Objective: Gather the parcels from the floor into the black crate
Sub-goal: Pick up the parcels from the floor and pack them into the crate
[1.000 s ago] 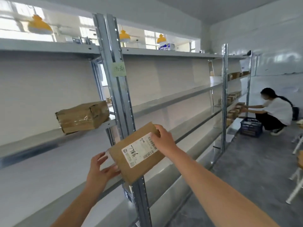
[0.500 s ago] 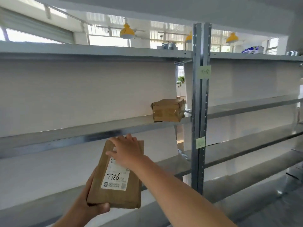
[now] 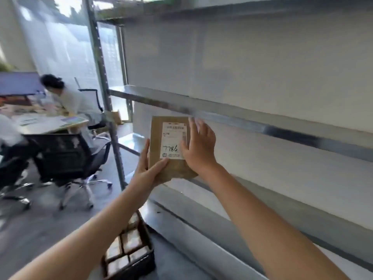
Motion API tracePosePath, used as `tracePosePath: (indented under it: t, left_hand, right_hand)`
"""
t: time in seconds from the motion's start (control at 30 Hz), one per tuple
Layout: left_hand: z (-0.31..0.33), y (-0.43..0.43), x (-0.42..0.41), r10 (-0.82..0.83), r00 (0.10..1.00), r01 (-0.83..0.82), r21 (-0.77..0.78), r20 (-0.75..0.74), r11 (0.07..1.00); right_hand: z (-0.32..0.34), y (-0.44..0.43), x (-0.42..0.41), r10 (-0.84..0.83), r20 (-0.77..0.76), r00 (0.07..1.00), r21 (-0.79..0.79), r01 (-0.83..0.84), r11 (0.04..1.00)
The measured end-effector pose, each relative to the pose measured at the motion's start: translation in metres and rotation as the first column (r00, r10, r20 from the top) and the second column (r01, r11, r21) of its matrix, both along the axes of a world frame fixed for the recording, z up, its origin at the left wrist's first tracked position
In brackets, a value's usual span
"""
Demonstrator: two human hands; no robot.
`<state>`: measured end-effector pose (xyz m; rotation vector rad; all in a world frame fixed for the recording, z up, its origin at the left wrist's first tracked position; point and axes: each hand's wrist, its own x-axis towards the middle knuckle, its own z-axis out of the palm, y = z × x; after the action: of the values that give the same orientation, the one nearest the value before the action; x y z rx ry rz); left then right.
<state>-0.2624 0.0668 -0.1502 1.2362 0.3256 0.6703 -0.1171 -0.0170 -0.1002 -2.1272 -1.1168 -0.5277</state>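
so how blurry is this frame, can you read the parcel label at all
Head view: the handwritten 7786 on the parcel label reads clearly; the right hand fingers smear slightly; the office chair and seated person at left are motion-blurred; the window behind is blown out.

Bare left hand (image 3: 149,171), right hand (image 3: 199,147), forearms (image 3: 262,219)

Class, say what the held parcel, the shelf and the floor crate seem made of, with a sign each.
The parcel looks like matte brown cardboard with a paper label. The shelf: grey metal, glinting edge. The crate: probably black plastic; blurred.
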Motion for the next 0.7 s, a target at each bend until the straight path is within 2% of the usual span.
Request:
tracePosePath:
  t: [0.1, 0.2, 0.4, 0.5, 0.7]
  left_hand:
    - [-0.005, 0.048, -0.020, 0.160, 0.987, -0.160, 0.002, -0.020, 0.987]
    - [-0.011, 0.087, -0.046, 0.284, 0.955, -0.283, 0.018, -0.081, 0.959]
    - [-0.027, 0.151, -0.080, 0.443, 0.874, -0.448, 0.019, -0.201, 0.894]
    - [-0.054, 0.178, -0.083, 0.491, 0.841, -0.506, -0.012, -0.227, 0.862]
    - [-0.122, 0.221, -0.088, 0.568, 0.703, -0.623, 0.015, -0.429, 0.782]
  right_hand:
    - [-0.019, 0.063, -0.026, 0.184, -0.218, 0.958, 0.138, -0.156, 0.978]
    - [-0.037, 0.119, -0.048, 0.304, -0.376, 0.875, 0.248, -0.222, 0.943]
    - [-0.061, 0.208, -0.066, 0.363, -0.685, 0.632, 0.173, -0.344, 0.923]
    - [-0.086, 0.244, -0.057, 0.400, -0.723, 0.563, 0.144, -0.443, 0.885]
    - [-0.152, 0.306, -0.060, 0.321, -0.758, 0.568, -0.022, -0.514, 0.858]
